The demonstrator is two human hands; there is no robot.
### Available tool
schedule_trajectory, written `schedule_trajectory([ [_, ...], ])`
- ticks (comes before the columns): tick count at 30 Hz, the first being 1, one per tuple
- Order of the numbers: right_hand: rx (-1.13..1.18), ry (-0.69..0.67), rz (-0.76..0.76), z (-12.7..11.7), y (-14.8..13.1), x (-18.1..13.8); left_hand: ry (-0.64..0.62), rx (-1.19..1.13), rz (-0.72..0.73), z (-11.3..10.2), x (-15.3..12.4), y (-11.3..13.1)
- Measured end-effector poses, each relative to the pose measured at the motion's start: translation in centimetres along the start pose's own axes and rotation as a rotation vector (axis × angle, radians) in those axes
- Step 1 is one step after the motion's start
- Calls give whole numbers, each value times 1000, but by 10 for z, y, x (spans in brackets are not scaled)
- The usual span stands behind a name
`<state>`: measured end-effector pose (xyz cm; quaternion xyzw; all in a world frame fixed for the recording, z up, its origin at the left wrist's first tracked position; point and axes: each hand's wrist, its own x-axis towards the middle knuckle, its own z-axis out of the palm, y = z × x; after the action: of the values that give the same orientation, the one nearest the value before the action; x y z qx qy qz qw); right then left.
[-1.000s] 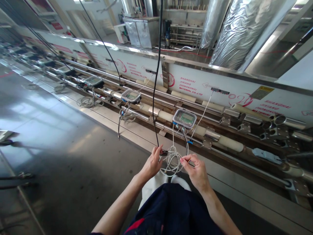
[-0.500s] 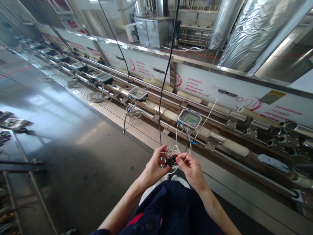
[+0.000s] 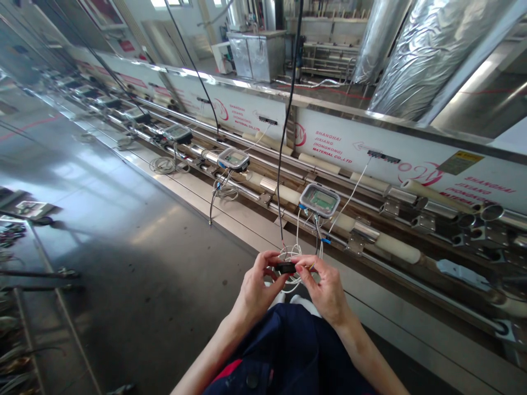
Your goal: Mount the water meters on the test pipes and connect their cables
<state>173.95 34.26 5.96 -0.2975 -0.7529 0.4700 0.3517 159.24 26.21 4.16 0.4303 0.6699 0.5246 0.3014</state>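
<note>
Between my two hands is a small black piece (image 3: 285,267), perhaps a connector; its exact kind is too small to make out. My left hand (image 3: 259,282) pinches its left end between thumb and fingers. At its right end, my right hand (image 3: 322,282) grips with thumb and forefinger, and a thin yellowish wire shows by those fingers. A black cable (image 3: 280,181) hangs from above and ends in thin wires just over the piece. Behind my hands are loops of white cable (image 3: 295,252), which run up to a clear-lidded meter box (image 3: 319,200) on the pipe line.
More meter boxes, such as one box (image 3: 234,158), line the pipes toward the left. A low white panel wall (image 3: 329,140) with red lettering stands behind them. Foil-wrapped ducts (image 3: 444,49) rise at the back right. A metal rack (image 3: 61,323) is at the lower left.
The black piece has turned from tilted to nearly level. My left fingers have closed in around it, and the hanging cable's lower end has shifted right.
</note>
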Motion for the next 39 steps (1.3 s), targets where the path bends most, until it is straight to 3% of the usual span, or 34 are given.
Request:
schedule_trajectory([
  [3,48,17,74,5,-2,0,97,-266,-93,1,4,4],
  [6,85,42,101,8,-4,0,104,-462,-179,3,7,7],
  [11,60,67,115,9,-9,0,42,-536,-247,12,2,9],
  [17,-115,144,-14,9,-15,-4,71,-623,-241,22,-2,16],
  [39,-298,130,-126,9,-29,0,123,-509,-232,21,-7,31],
])
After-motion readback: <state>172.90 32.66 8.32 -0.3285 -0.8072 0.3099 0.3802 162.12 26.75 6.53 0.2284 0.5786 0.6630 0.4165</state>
